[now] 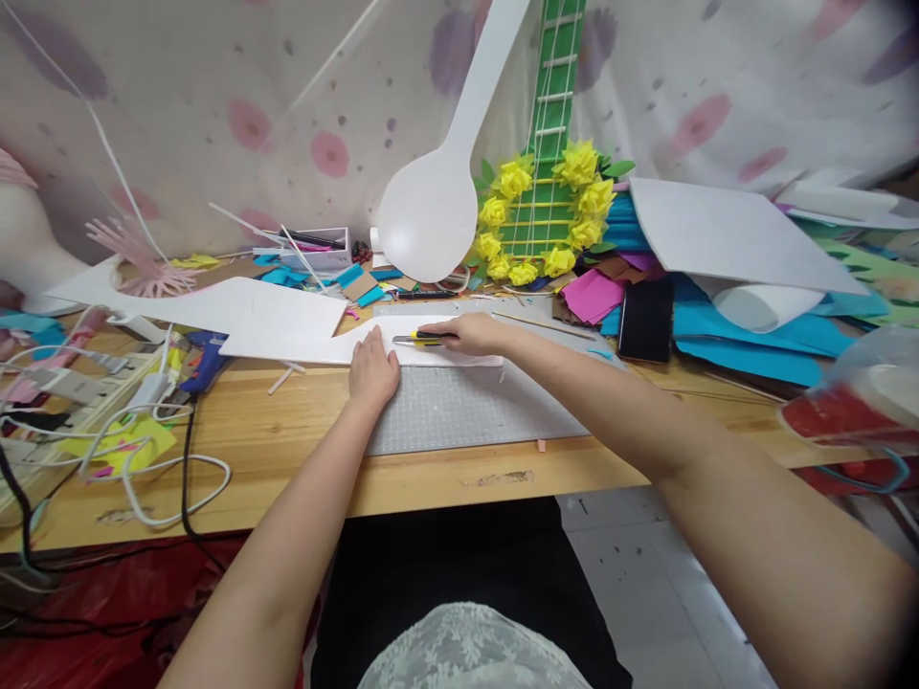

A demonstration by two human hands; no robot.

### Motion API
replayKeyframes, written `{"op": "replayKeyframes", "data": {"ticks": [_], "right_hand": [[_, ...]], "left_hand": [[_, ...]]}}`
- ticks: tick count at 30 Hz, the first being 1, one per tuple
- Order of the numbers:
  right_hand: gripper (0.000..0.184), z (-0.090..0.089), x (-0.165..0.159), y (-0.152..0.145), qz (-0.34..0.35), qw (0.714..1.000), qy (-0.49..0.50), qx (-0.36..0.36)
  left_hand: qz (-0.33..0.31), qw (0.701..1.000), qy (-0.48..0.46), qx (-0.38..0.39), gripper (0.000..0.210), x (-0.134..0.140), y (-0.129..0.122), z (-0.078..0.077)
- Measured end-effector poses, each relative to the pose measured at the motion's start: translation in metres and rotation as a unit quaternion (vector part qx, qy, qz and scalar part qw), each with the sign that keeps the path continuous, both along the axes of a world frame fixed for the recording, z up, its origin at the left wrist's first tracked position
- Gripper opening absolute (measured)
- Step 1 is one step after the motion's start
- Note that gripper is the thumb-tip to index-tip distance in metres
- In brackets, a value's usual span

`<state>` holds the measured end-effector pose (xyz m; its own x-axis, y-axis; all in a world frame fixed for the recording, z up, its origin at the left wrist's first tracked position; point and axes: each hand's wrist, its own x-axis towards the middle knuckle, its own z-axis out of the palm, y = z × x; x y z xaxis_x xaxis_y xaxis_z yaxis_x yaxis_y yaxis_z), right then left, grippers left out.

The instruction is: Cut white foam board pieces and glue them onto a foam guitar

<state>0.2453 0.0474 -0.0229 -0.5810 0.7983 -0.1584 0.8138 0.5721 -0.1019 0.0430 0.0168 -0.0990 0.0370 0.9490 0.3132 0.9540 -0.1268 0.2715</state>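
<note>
Many coloured scraps behind the white board

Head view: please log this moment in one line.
left hand: on white board; right hand: holding knife; board: partly on cutting mat

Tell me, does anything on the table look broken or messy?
Yes: the light-brown wooden table has a dark, rough-looking patch near its front edge, as if scuffed. On the left, thin white cables lie in an untidy tangle.

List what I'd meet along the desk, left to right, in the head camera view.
Blue glue gun, left hand, yellow-and-black cutter, right hand, black phone, clear and red container.
</note>
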Motion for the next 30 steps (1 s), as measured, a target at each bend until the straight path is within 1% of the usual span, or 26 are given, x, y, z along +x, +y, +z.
{"op": "replayKeyframes", "data": {"ticks": [3,8,15,19,23,26,30], "right_hand": [[0.047,0.003,0.001,0.002,0.006,1.0,-0.01,0.005],[0.045,0.009,-0.004,0.004,0.013,0.999,-0.028,0.034],[0.047,0.007,0.001,-0.001,0.003,1.0,-0.025,0.007],[0.046,0.008,-0.003,0.0,0.008,0.999,-0.035,0.021],[0.044,0.017,-0.014,0.005,0.032,0.997,-0.055,0.043],[0.044,0.028,-0.018,0.008,0.049,0.996,-0.073,0.034],[0.043,0.039,-0.013,0.009,0.055,0.993,-0.103,0.022]], "left_hand": [[0.004,1.0,0.003,-0.004,0.052,0.001,0.0,0.001],[0.004,1.0,0.005,-0.002,0.053,0.002,-0.001,0.001],[0.007,1.0,0.013,-0.001,0.053,0.002,0.0,0.0],[0.008,1.0,0.02,-0.002,0.053,0.004,-0.001,0.0],[0.008,1.0,0.023,0.006,0.053,0.004,0.0,-0.002],[0.002,1.0,0.025,0.01,0.052,0.002,0.0,-0.003],[-0.001,1.0,0.028,0.0,0.052,0.0,-0.001,-0.002]]}}
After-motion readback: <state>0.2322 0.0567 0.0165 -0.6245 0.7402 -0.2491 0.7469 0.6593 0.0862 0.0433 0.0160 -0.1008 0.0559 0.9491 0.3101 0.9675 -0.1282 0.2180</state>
